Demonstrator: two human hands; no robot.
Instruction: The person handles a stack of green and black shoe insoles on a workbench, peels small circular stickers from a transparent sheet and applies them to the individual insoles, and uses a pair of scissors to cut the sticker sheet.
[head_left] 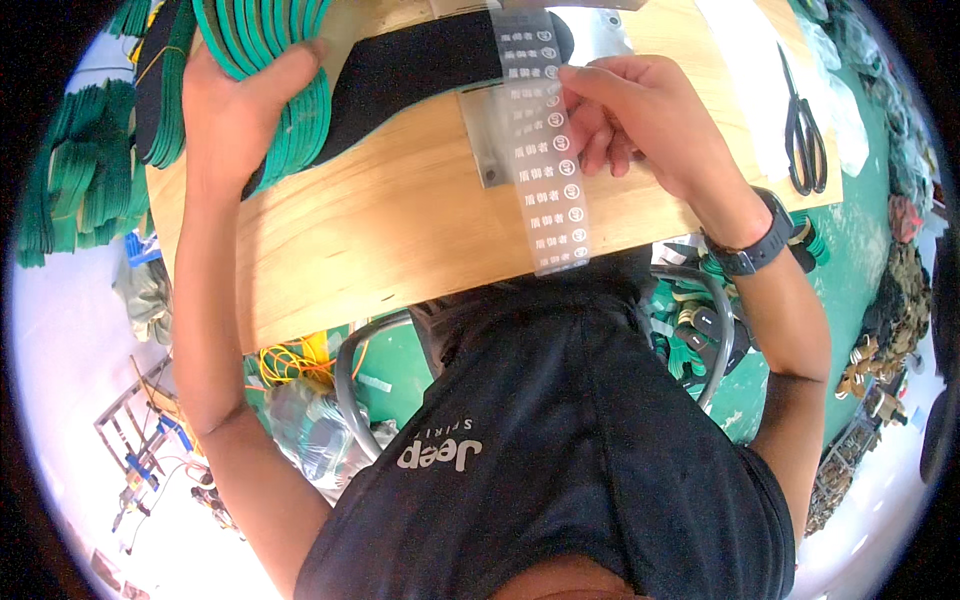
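Observation:
My left hand (235, 105) is closed round a fanned stack of green-edged insoles (300, 125) at the table's far left. Beside that stack, a black insole (415, 60) lies flat, its right end beneath a clear label strip (548, 185) with rows of small white marks. My right hand (650, 115) pinches the strip's right edge between thumb and forefinger, the other fingers curled. The strip runs toward me over a thin metal plate (487, 150), and its near end reaches the table's front edge.
Black-handled scissors (806, 150) lie on the right of the wooden table (370, 240), beside white sheeting (745, 70). Another banded insole stack (165, 90) stands at the left edge. Green bundles (80, 170) are further left. A metal chair frame (345, 375) and orange cord (290, 365) are below.

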